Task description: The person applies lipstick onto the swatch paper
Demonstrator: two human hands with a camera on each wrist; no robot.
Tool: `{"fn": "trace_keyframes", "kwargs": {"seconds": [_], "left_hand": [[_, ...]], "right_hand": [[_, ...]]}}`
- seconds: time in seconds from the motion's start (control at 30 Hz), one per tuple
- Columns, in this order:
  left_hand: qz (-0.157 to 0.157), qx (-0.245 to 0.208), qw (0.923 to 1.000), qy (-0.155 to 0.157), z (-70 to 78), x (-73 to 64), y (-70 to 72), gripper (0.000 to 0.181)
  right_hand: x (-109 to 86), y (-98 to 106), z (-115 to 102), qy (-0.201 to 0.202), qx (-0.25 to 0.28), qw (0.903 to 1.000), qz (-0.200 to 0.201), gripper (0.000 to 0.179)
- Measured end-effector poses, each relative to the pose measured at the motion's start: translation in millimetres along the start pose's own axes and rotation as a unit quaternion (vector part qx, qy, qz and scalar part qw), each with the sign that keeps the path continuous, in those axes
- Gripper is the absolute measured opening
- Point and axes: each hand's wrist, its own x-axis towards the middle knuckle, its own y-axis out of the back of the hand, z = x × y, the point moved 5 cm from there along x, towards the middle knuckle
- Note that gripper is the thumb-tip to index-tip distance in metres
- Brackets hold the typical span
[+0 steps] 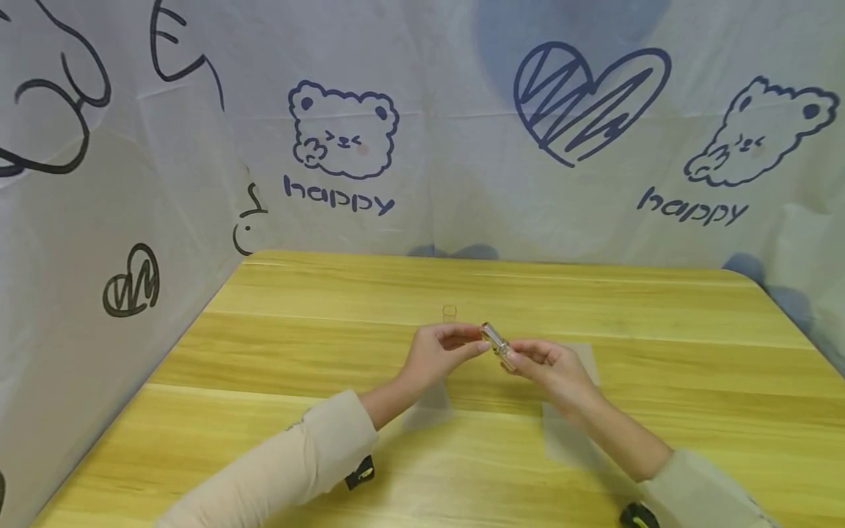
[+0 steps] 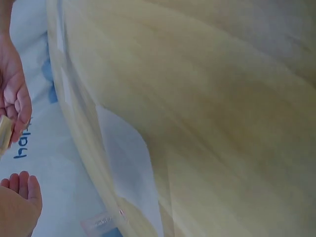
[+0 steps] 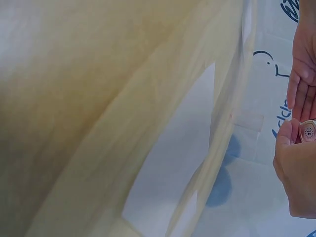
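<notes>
While I follow the feed from a distance, the shiny tube (image 1: pixel 496 347) serves as the centre of the dial for every clock direction given below. It is raised above the counter (image 1: pixel 277 323) and tilted, one end towards 11 o'clock, the other towards 5. At 4 o'clock the right hand (image 1: pixel 556 372) pinches the lower end between thumb and fingers; the right wrist view shows me a round end face (image 3: pixel 308 131) beside them. At 9 o'clock the left hand (image 1: pixel 432 359) meets the upper end, its thumb and finger narrowly parted; whether they grip or merely touch, I cannot tell.

Near the left hand, at 10 o'clock, a small clear piece (image 1: pixel 450 314) rests on the counter. One pale sheet (image 1: pixel 430 408) lies at 8 o'clock and another pale sheet (image 1: pixel 557 434) at 5. The cloth wall (image 1: pixel 449 169) behind bears a drawn bear (image 1: pixel 343 132) at 11 o'clock and a drawn heart (image 1: pixel 590 103) at 1.

In my judgement, the step in hand, a two-handed handling of the tube, goes best with the right hand as a firm anchor and the left applying light fingertip pressure. I advise that any force run along the 11-to-5 axis: a sideways push could lever the tube askew, and its smooth surface may slip. A low height above the counter would soften any drop.
</notes>
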Motion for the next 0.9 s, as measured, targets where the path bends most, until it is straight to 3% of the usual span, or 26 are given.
{"fn": "trace_keyframes", "kwargs": {"seconds": [0.37,0.6,0.73,0.9], "left_hand": [[0.036,-0.027,0.9988,0.02,-4.3,-3.4,-6.1,0.024],[0.045,-0.032,0.9982,0.022,-1.4,-5.6,-7.1,0.024],[0.046,-0.023,0.9985,0.02,0.6,-5.4,-7.2,0.023],[0.05,-0.018,0.9985,0.013,3.0,-5.4,-7.2,0.023]], "right_hand": [[-2.8,-9.9,0.7,-0.007,0.0,1.0,-0.007,0.039],[-4.1,-13.5,0.2,0.021,-0.067,0.9973,0.022,0.037],[-6.8,-15.8,-3.1,0.046,-0.124,0.9889,0.068,0.036],[-11.9,-22.9,-12.0,0.128,-0.174,0.9701,0.111,0.035]]}}
